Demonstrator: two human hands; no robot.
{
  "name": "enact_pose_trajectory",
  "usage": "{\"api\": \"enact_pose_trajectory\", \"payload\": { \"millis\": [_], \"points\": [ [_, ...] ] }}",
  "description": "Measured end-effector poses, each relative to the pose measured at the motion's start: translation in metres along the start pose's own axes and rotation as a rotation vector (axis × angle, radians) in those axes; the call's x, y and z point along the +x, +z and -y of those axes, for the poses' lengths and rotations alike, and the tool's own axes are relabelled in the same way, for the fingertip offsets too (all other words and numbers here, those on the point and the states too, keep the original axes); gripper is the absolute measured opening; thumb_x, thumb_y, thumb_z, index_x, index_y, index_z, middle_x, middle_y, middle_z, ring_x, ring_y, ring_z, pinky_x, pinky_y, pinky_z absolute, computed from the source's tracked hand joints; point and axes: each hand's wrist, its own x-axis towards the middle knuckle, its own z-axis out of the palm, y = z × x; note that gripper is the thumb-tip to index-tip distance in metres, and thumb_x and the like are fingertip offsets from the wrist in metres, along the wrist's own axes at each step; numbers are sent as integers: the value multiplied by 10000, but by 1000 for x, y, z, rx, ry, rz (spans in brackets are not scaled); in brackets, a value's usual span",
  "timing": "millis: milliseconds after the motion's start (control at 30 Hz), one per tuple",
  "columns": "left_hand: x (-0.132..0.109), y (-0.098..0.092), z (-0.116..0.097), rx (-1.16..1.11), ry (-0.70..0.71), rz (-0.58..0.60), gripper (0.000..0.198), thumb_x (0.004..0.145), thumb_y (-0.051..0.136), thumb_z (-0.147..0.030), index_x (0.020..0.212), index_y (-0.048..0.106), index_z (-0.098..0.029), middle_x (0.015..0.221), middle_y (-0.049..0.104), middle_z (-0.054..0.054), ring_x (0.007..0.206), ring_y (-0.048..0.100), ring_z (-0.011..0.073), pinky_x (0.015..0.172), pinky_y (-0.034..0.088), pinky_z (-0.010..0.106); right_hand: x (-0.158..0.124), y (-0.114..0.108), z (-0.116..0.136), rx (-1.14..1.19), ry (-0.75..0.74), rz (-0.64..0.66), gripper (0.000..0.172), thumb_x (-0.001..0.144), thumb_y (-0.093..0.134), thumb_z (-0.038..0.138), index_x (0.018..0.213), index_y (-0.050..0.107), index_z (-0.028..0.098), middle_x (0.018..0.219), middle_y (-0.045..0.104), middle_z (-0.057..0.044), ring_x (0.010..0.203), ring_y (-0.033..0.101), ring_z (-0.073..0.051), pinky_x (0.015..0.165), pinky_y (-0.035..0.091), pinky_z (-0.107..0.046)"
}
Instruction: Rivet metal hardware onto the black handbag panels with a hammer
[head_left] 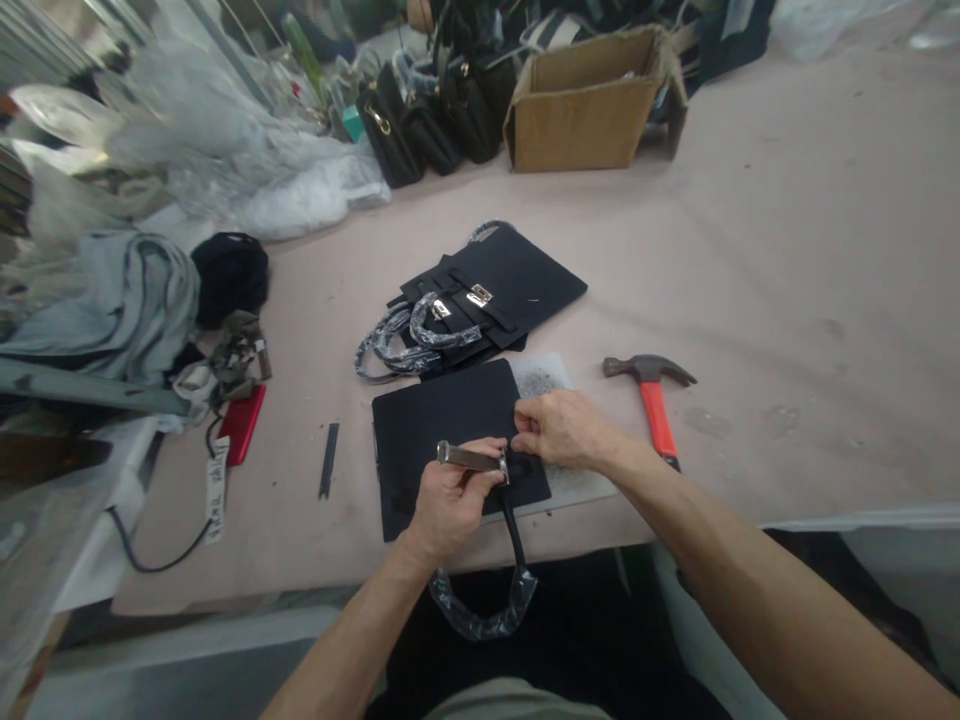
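A black flat bag panel (442,415) lies near the table's front edge. My left hand (448,508) rests over it, closed round a metal punch (471,458) with a cylindrical shank and a wider end. That end is close to the base of a black bag handle (513,530). The handle's plastic-wrapped loop (480,622) hangs over the edge toward my lap. Thumb and fingers of my right hand (562,428) are pinched together just right of the punch, above the panel; what is between them, if anything, is hidden. A pale slab (581,488) shows partly beneath the panel.
Right of my hands lies a claw hammer (657,405) with an orange grip. Stacked black bag panels (529,275) with wrapped handles lie beyond. A flat dark strip (328,460) and a red power bank (241,425) are left; a cardboard box (581,110) and black bags (394,130) stand behind.
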Motion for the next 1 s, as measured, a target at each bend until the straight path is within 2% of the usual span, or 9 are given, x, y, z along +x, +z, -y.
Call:
{"api": "enact_pose_trajectory", "payload": {
  "millis": [233, 367, 433, 533, 633, 733, 833, 1000],
  "points": [
    [3, 5, -2, 144, 69, 17, 121, 894, 610, -174, 972, 703, -174, 1073, 759, 83, 1014, 731, 217, 921, 606, 333, -1, 1, 0, 49, 12, -27, 94, 811, 711, 270, 770, 654, 208, 658, 610, 13, 604, 470, -128, 574, 234, -277],
    [2, 9, -3, 216, 122, -13, 127, 892, 590, -151, 976, 683, -173, 1071, 757, 86, 1009, 729, 212, 921, 597, 333, -17, 6, -7, 184, -57, -90, 12, 835, 658, 190, 846, 654, 193, 723, 629, 15, 657, 522, -128, 619, 328, -266],
    [2, 9, -3, 205, 122, -15, 118, 892, 591, -152, 973, 674, -171, 1080, 755, 91, 1025, 727, 217, 932, 593, 342, -34, 12, -9, 250, -175, -167, 98, 861, 585, 133, 882, 665, 187, 814, 641, -12, 766, 564, -149, 720, 390, -286],
    [2, 9, -2, 179, 80, -11, 104, 892, 593, -163, 963, 668, -175, 1071, 756, 90, 1028, 727, 221, 921, 600, 346, -63, 24, -6, 201, -305, -246, 229, 898, 496, 107, 925, 704, 199, 983, 633, -71, 953, 560, -202, 863, 404, -363],
    [3, 9, -1, 166, 70, -13, 110, 888, 589, -161, 968, 663, -178, 1067, 757, 84, 1020, 729, 216, 913, 605, 341, -83, 37, 0, 104, -300, -267, 334, 869, 488, 74, 1033, 735, 227, 1132, 611, -102, 1049, 520, -244, 933, 394, -426],
    [2, 11, 0, 193, 118, -36, 104, 893, 586, -168, 965, 661, -180, 1069, 757, 87, 1025, 729, 219, 928, 599, 350, -90, 48, 4, 47, -284, -285, 438, 827, 486, 39, 1126, 724, 254, 1230, 585, -100, 1117, 499, -263, 1036, 347, -491],
    [-1, 14, 1, 229, 158, -56, 106, 901, 578, -169, 961, 665, -180, 1068, 756, 92, 1030, 727, 223, 939, 594, 357, -90, 53, 5, 16, -285, -290, 464, 829, 484, 38, 1171, 704, 260, 1264, 567, -104, 1157, 490, -272, 1100, 281, -539],
    [-2, 16, 1, 249, 172, -55, 127, 902, 566, -153, 972, 670, -176, 1075, 754, 89, 1036, 723, 219, 945, 587, 352, -91, 54, 8, 4, -254, -278, 488, 808, 503, 45, 1206, 685, 259, 1274, 558, -108, 1165, 477, -283, 1100, 273, -550]
  ]
}}
